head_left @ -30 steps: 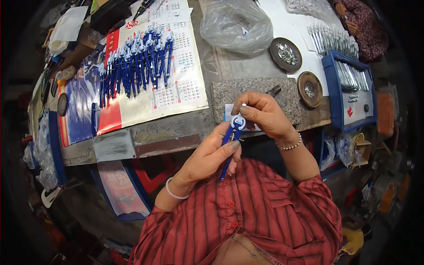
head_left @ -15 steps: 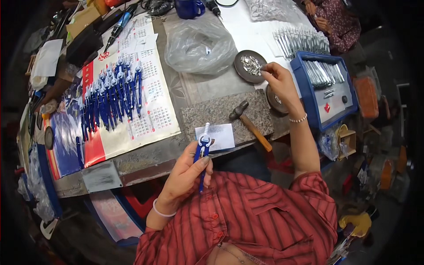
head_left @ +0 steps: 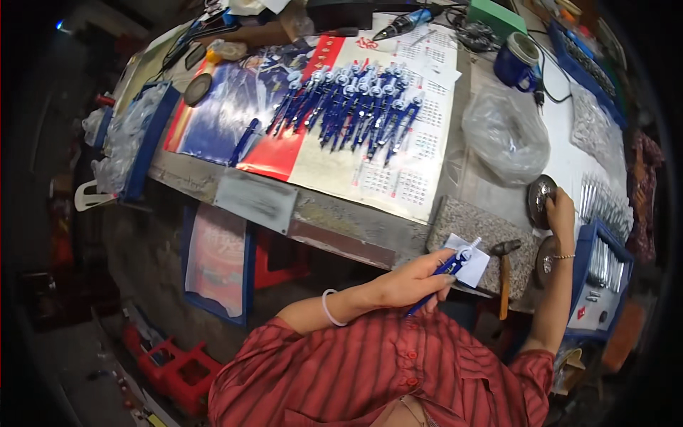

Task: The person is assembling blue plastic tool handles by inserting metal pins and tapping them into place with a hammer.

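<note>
My left hand (head_left: 425, 277) is closed around a drawing compass (head_left: 447, 267) with blue legs, a pale round head and a white ribbed knob, held just off the table's front edge. My right hand (head_left: 561, 217) reaches to a dark round dish (head_left: 541, 192) of small shiny metal parts. Its fingers are pinched together at the dish's near side; whatever they hold is too small to make out. Beneath the compass head lies a white paper (head_left: 475, 269) on a speckled stone slab (head_left: 455, 217). A hammer (head_left: 505, 274) with a wooden handle rests across that slab.
Many blue compasses (head_left: 356, 107) lie in rows on a calendar sheet (head_left: 420, 178) at left. Beyond the slab are a clear plastic bag (head_left: 498, 135) and a blue mug (head_left: 516, 64). A second dish (head_left: 546, 260) and a blue tray (head_left: 583, 267) of metal parts stand right.
The view has swung left, so the bench appears shifted to the right. My right hand stays by the dish, its fingertips now lower into it. My left hand still holds the compass.
</note>
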Demonstrator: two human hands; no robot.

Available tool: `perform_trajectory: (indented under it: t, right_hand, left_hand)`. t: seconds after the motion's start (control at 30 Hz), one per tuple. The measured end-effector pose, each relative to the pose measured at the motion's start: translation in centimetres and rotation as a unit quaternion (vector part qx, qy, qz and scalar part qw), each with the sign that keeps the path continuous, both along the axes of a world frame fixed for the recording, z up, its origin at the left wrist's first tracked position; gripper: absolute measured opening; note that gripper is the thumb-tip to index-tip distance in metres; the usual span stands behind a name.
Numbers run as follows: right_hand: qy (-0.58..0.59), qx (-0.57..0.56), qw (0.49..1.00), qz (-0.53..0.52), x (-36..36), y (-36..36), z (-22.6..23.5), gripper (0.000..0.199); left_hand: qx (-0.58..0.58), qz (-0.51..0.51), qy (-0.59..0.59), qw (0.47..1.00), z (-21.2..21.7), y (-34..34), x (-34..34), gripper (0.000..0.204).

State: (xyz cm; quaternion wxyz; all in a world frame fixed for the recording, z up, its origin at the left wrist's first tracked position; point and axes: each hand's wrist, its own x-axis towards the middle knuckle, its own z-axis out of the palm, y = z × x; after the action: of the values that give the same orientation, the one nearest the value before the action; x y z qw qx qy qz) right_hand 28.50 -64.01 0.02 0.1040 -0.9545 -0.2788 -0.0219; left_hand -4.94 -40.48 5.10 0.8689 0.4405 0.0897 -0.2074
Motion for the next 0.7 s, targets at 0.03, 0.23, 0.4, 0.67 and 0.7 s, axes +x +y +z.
perform_trajectory:
  t: [0.03, 0.23, 0.4, 0.67, 0.7]
  right_hand:
    - [0.002, 0.002, 1.0, 0.005, 0.0, 0.1, 0.1, 0.013]
    - [0.029, 0.079, 0.996, -0.024, -0.6, -0.3, 1.7, 0.015]
    - [0.024, 0.208, 0.976, -0.064, 0.2, -1.0, 1.5, 0.014]
    - [0.218, 0.378, 0.893, -0.112, -1.5, -1.2, 2.3, 0.01]
    - [0.241, 0.395, 0.876, -0.131, -2.3, -0.8, 3.1, 0.01]
  left_hand:
    - [-0.007, 0.004, -0.012, 1.0, -0.3, -0.1, 0.0, 0.046]
    - [-0.006, 0.017, -0.027, 0.999, -0.4, 0.1, 0.3, 0.039]
    - [-0.008, 0.038, -0.007, 0.999, -0.1, 0.5, -0.1, 0.031]
    - [-0.012, 0.027, 0.01, 1.0, 0.4, 0.4, -0.1, 0.036]
    - [-0.01, 0.03, 0.012, 0.999, 0.5, 0.4, 0.0, 0.036]
